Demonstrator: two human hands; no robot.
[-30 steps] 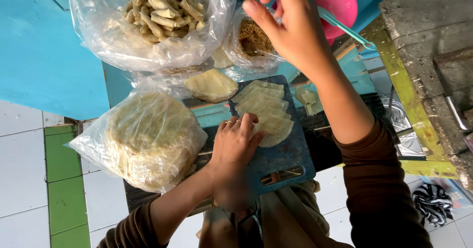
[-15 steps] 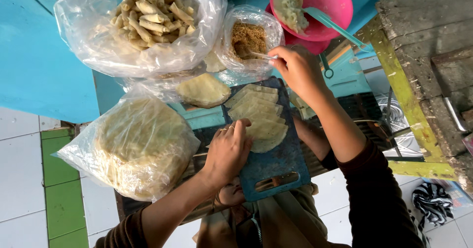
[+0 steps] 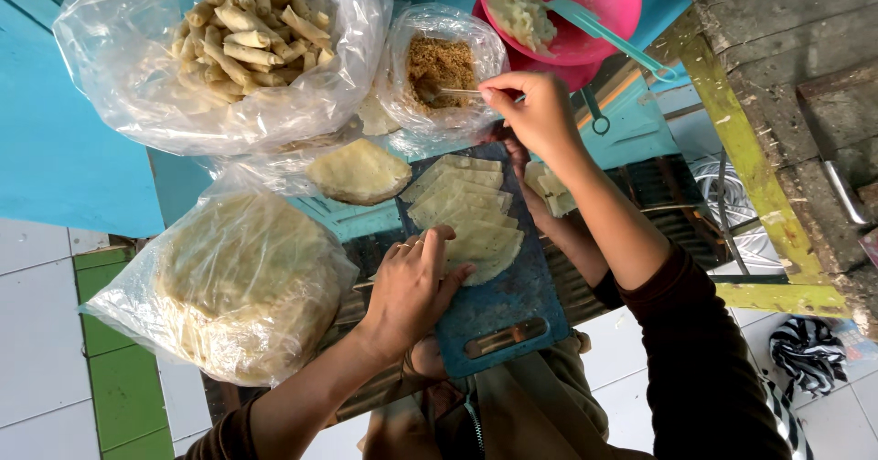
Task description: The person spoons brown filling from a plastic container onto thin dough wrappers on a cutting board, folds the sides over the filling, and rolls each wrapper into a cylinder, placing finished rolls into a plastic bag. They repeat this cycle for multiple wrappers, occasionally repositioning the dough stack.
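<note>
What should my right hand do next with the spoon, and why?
Probably lift a spoonful onto the wrappers. The right hand has the spoon in the bag of brown filling, and the left hand steadies the unfilled wrappers on the blue board.

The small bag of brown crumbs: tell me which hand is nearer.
Right. The right hand holds a spoon at the bag of brown crumbs; the left hand rests on the blue cutting board.

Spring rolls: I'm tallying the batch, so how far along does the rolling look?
Done: a clear bag of finished rolls sits at the back. In hand: the left hand presses cut wrapper pieces fanned on the blue cutting board, while the right hand holds a thin utensil in the bag of brown filling. Left: those unfilled pieces and a thick bagged stack of round wrappers.
</note>
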